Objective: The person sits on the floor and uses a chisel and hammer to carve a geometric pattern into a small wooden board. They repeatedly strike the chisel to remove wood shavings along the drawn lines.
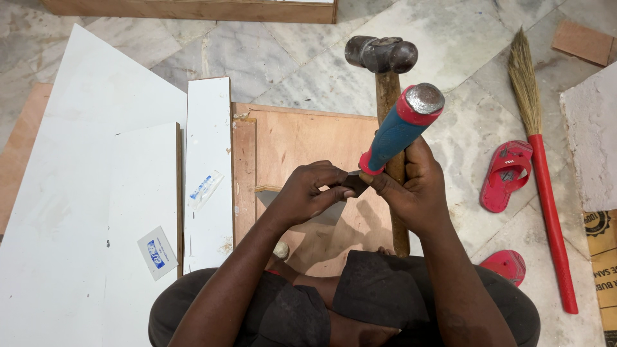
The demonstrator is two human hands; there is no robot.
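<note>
My right hand [414,189] grips two tools together: a hammer with a wooden handle [387,96] and a dark steel head [380,53], and a chisel with a blue and red handle [400,128] and a metal end cap. My left hand [312,191] pinches the chisel's blade end [355,183] with thumb and fingers. Both hands are raised over a plywood board [302,138] lying on the floor in front of my knees.
White laminate boards [96,180] and a narrow white strip [209,173] lie left of the plywood. A broom with a red handle [546,193] and red slippers [506,175] lie at right on the marble floor. A wooden frame [193,9] sits at the top.
</note>
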